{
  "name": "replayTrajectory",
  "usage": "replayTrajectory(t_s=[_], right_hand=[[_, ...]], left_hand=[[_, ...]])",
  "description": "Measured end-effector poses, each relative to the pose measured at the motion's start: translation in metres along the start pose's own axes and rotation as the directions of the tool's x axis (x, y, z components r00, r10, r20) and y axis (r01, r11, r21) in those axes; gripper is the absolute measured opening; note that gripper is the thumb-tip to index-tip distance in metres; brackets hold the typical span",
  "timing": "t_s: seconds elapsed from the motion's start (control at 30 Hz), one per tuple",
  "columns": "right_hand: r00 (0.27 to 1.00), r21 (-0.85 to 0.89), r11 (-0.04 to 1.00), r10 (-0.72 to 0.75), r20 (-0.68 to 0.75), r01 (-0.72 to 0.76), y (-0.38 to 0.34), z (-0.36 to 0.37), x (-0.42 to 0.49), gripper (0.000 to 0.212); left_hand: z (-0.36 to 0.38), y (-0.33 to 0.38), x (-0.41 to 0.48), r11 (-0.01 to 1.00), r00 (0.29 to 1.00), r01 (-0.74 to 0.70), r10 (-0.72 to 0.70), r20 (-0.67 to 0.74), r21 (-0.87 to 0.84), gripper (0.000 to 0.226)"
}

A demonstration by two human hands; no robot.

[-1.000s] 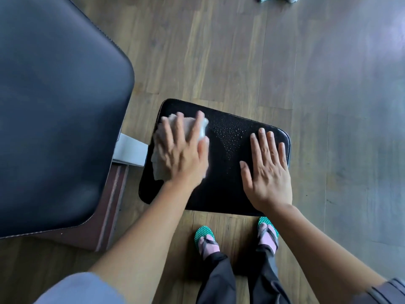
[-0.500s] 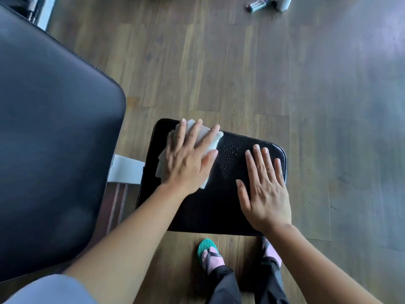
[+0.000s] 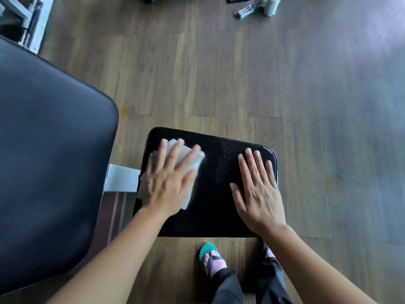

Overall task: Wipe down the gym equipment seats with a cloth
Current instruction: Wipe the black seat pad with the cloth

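Observation:
A small black padded seat lies low in the middle of the head view, with fine droplets on its upper middle. My left hand lies flat with fingers spread on a folded white cloth, pressing it onto the seat's left half. My right hand rests palm down on the seat's right half, fingers apart, holding nothing. The cloth's middle is hidden under my left hand, which looks motion-blurred.
A large dark padded backrest fills the left side, joined to the seat by a pale metal bracket. Wooden floor surrounds the seat. A white bottle and pens lie at the far top. My feet stand just below the seat.
My left hand and the cloth slid from the seat's left edge toward its upper middle, then back down and left. My right hand has stayed put. The camera has tilted up, showing more floor.

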State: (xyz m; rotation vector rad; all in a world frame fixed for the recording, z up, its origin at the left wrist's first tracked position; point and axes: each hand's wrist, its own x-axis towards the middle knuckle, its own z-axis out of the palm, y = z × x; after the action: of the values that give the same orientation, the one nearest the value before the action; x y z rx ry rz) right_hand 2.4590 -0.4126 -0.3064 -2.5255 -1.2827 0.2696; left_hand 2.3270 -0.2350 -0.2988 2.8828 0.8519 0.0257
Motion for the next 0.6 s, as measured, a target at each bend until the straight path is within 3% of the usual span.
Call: replayTrajectory(t_s=[0.03, 0.1, 0.13, 0.17, 0.23, 0.3, 0.33, 0.4, 0.47, 0.53, 0.6], right_hand=[[1.0, -0.001, 1.0, 0.006, -0.004, -0.006, 0.0, 0.001, 0.0, 0.064], [1.0, -0.003, 1.0, 0.016, -0.015, -0.016, -0.001, 0.002, -0.001, 0.063], [1.0, 0.002, 1.0, 0.017, -0.018, -0.017, -0.002, 0.002, -0.002, 0.063], [1.0, 0.007, 1.0, 0.018, -0.021, -0.018, -0.001, 0.002, -0.002, 0.063], [0.999, 0.01, 1.0, 0.016, -0.032, -0.015, 0.0, 0.003, -0.002, 0.063], [0.999, 0.012, 1.0, 0.016, -0.037, -0.016, 0.002, 0.003, -0.003, 0.062], [0.999, 0.012, 1.0, 0.02, -0.035, -0.02, 0.002, 0.003, -0.003, 0.062], [0.999, 0.013, 1.0, 0.023, -0.025, -0.023, 0.001, 0.001, -0.003, 0.062], [1.0, 0.014, 1.0, 0.021, -0.021, -0.021, 0.0, 0.001, -0.003, 0.062], [0.999, 0.008, 1.0, 0.021, -0.028, -0.021, 0.0, 0.001, -0.003, 0.062], [0.999, -0.002, 1.0, 0.023, -0.027, -0.023, -0.002, 0.001, -0.003, 0.062]], left_hand=[[-0.003, -0.005, 0.01, 0.989, 0.989, 0.147, -0.147, 0.003, -0.014, 0.052], [-0.003, 0.006, 0.035, 0.899, 0.901, 0.431, -0.433, -0.014, -0.083, 0.054], [-0.004, 0.019, 0.041, 0.875, 0.879, 0.472, -0.477, -0.021, -0.107, 0.055], [-0.003, 0.033, 0.04, 0.895, 0.899, 0.431, -0.437, -0.031, -0.115, 0.054], [0.003, 0.052, 0.013, 0.976, 0.978, 0.205, -0.207, -0.021, -0.076, 0.052], [0.004, 0.05, -0.034, 0.999, 1.0, 0.011, -0.011, 0.008, -0.037, 0.049], [0.001, 0.043, -0.055, 0.999, 1.0, -0.021, 0.022, 0.022, -0.035, 0.048], [-0.002, 0.015, -0.078, 0.999, 0.999, 0.033, -0.033, 0.016, 0.009, 0.049], [-0.004, -0.01, -0.072, 0.966, 0.966, 0.257, -0.257, 0.004, 0.008, 0.051], [-0.004, -0.008, -0.047, 0.873, 0.873, 0.485, -0.487, -0.035, -0.048, 0.052], [-0.001, 0.021, -0.029, 0.867, 0.864, 0.495, -0.498, -0.071, -0.06, 0.052]])
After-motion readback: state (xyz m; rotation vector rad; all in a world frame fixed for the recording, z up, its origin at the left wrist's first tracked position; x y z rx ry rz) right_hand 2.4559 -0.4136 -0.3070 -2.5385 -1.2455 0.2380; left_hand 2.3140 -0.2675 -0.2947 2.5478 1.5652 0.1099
